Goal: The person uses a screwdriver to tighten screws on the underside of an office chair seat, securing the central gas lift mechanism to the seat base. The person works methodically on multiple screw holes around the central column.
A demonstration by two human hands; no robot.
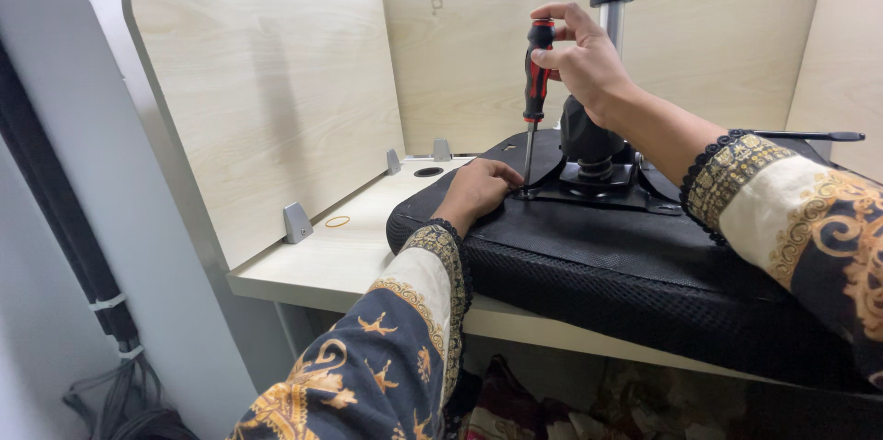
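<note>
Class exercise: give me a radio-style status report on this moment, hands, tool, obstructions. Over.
Right hand gripping red-and-black screwdriver, upright. Left hand resting on upturned black chair seat, fingers at the tip by the metal plate. Nothing blocking the tool.

Pale wood desk (313,265) with partition panels (267,91), grey wall (110,219), dark cables (129,394).

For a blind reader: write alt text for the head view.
A right hand holds a red-and-black screwdriver upright on the metal plate of an upturned black chair seat lying on a desk; the left hand steadies its tip.
</note>
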